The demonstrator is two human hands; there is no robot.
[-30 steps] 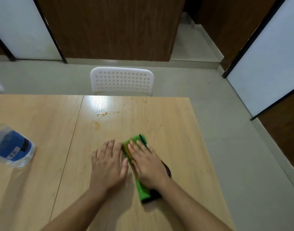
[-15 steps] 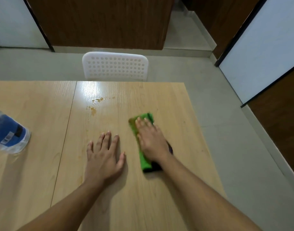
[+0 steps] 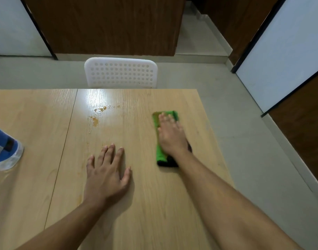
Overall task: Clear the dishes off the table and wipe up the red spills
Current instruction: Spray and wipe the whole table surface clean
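Observation:
A folded green cloth (image 3: 159, 150) with a dark underside lies on the right part of the wooden table (image 3: 154, 204). My right hand (image 3: 171, 137) presses flat on it with straight fingers. My left hand (image 3: 107, 175) rests flat on the bare table, fingers spread, well left of the cloth. Orange-brown spill spots (image 3: 96, 117) sit on the table far ahead of my left hand, near the seam between the two tabletops. No dishes are in view.
A plastic bottle with a blue label (image 3: 3, 150) lies at the left edge. A white perforated chair back (image 3: 120, 73) stands behind the table's far edge. The table's right edge runs close to the cloth, with grey floor beyond.
My right hand has slid the green cloth to the right and farther away, apart from my left hand. My left hand stays flat on the table.

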